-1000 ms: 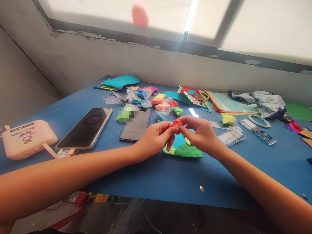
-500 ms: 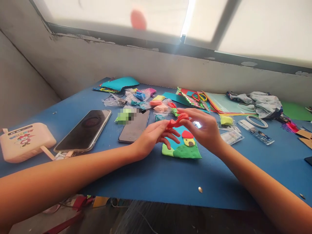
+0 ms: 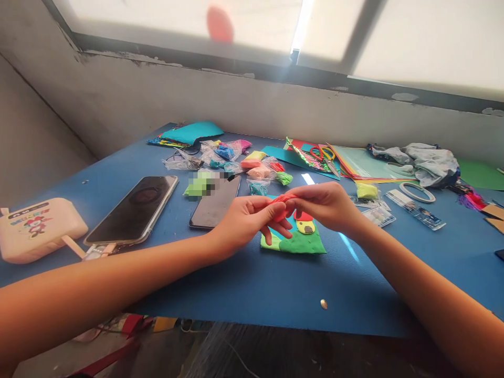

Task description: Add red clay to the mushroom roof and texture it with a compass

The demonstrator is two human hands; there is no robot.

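Note:
A soft lump of red modelling clay (image 3: 280, 202) is pinched between my two hands, above the table. My left hand (image 3: 252, 218) grips its left end with thumb and forefinger, the other fingers loosely bent below. My right hand (image 3: 321, 205) pinches the other end. Fingers cover much of the clay. Beneath and just behind the hands lies a clay picture (image 3: 303, 242) with a blue background, green hills and a yellow house with a red roof. The hands hide part of it.
On the blue table (image 3: 252, 294) lie a phone (image 3: 134, 210) joined to a pale power bank (image 3: 43, 228), and a second dark phone (image 3: 218, 205). Farther back are bagged clay lumps (image 3: 258, 170), scissors (image 3: 325, 157) and coloured sheets (image 3: 370, 165). A tape roll (image 3: 417, 192) lies right.
My hands have come closer together, and the red clay, stretched out between them before, is now bunched up. My right hand's fingers have closed down onto it.

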